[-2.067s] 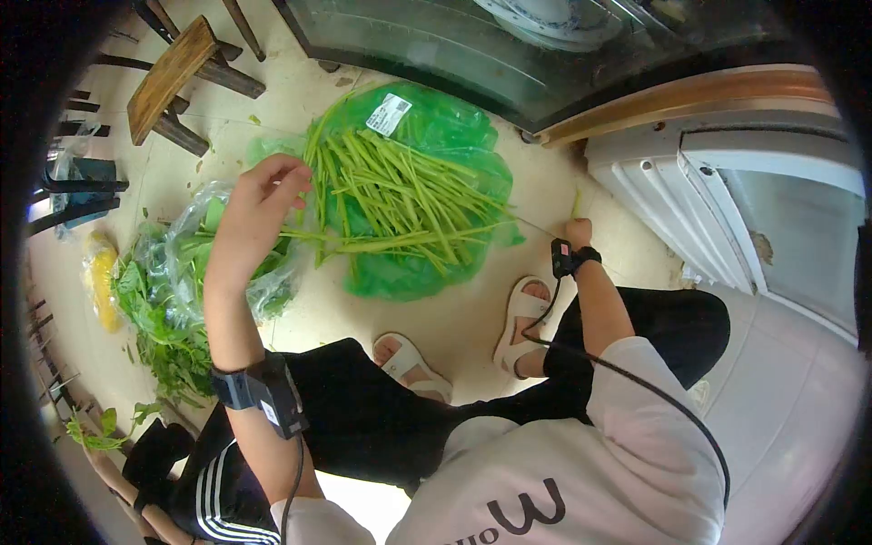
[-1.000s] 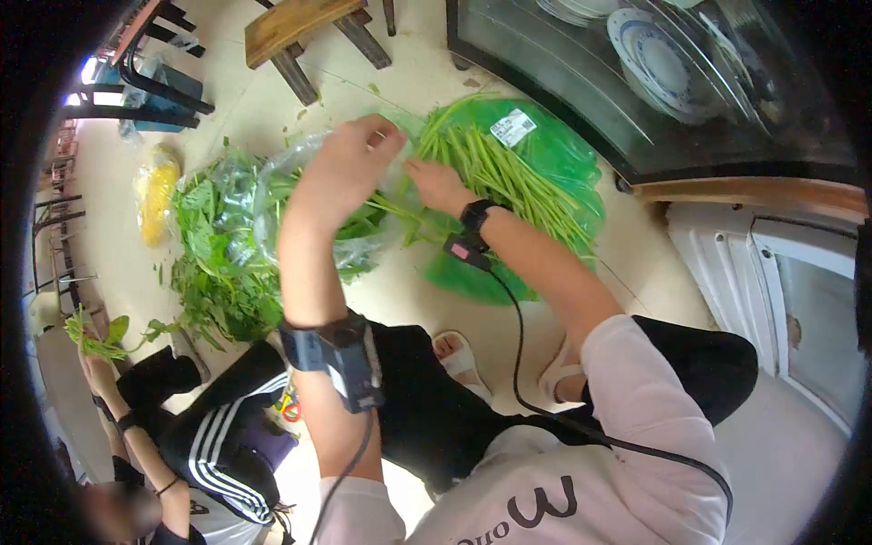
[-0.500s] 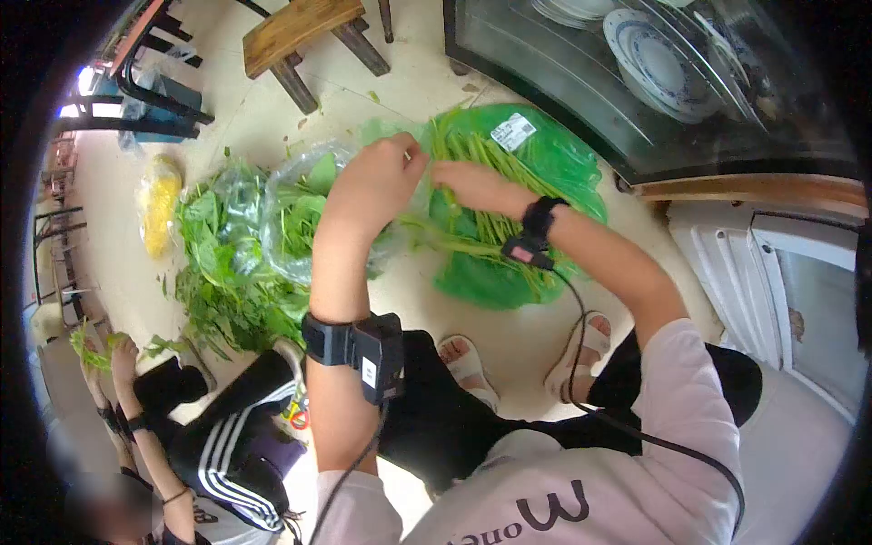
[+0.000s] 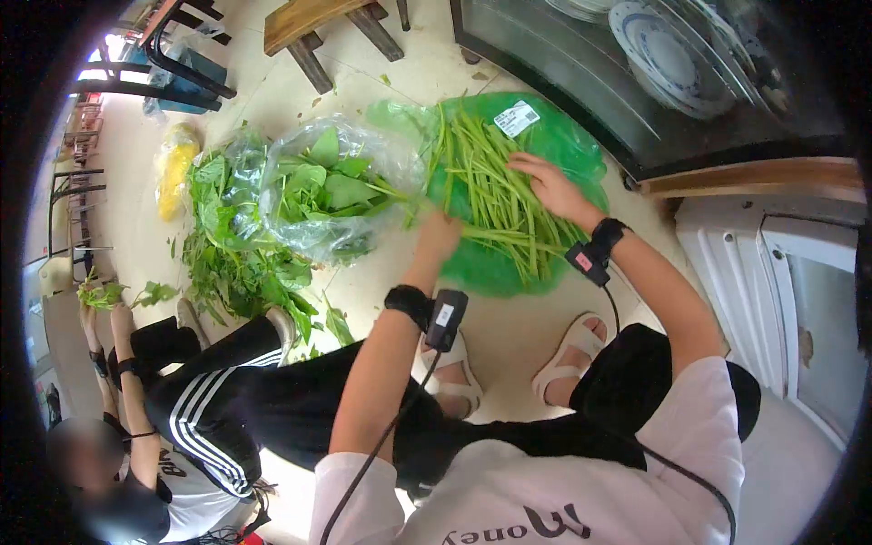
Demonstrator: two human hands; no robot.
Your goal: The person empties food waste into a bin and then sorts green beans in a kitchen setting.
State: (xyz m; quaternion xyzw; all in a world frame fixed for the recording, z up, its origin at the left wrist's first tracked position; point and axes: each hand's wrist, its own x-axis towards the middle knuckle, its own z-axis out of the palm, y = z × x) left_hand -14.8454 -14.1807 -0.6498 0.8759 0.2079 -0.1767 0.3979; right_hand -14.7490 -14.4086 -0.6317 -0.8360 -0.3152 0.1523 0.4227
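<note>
Green stems (image 4: 495,182) lie in a pile on a green plastic bag (image 4: 577,150) that bears a white label. My right hand (image 4: 556,189) is at the upper right of the pile, its fingers touching the stems; whether they grip any is hidden. Left of the pile, my left hand (image 4: 439,238) is blurred by motion, and its fingers cannot be made out. A long leafy stem (image 4: 386,189) runs from near this hand to a clear plastic bag (image 4: 363,136) with green leaves (image 4: 318,186) in it.
More loose leaves (image 4: 218,263) spread over the floor at left, beside a yellow bag (image 4: 175,173). A seated co-worker (image 4: 182,400) holds greens at the lower left. A wooden stool (image 4: 304,23) stands at the top, a glass-fronted cabinet (image 4: 581,82) at upper right.
My hands have moved apart: the left went down and to the right, the right moved right onto the stems. The view has shifted slightly.
</note>
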